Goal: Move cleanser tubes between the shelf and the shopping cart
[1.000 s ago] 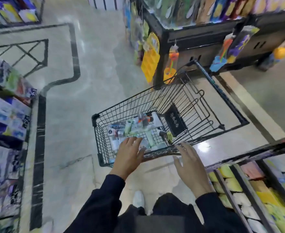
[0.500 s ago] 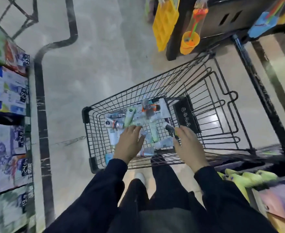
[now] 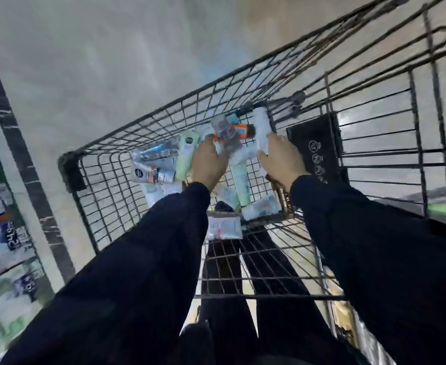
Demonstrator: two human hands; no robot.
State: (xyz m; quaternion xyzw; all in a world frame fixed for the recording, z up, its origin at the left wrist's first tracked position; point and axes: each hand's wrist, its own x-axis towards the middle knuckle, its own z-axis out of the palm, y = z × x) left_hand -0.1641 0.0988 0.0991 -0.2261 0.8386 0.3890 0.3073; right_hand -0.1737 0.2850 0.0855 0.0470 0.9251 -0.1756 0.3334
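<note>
A black wire shopping cart (image 3: pixel 164 111) fills the view, and several cleanser tubes lie heaped on its floor. Both my arms reach down into it. My left hand (image 3: pixel 208 162) rests on the heap, its fingertips at an orange-banded tube with a clear cap (image 3: pixel 232 131); the grip is hidden. My right hand (image 3: pixel 282 159) has thumb and fingers closed around the near end of a white tube (image 3: pixel 260 125). A pale green tube (image 3: pixel 186 156) lies just left of my left hand. Between my hands lies a long green-white tube (image 3: pixel 240 180).
The cart's black seat flap (image 3: pixel 319 143) stands just right of my right hand. More tubes (image 3: pixel 150 175) lie at the cart's left end, and a white packet (image 3: pixel 224 227) lies near me. A shelf with price-tagged packages (image 3: pixel 3 233) runs along the left edge. Grey floor lies beyond.
I have leaned in over the cart. Both hands went from above the near rim down onto the tubes, and the right hand has closed on the white tube.
</note>
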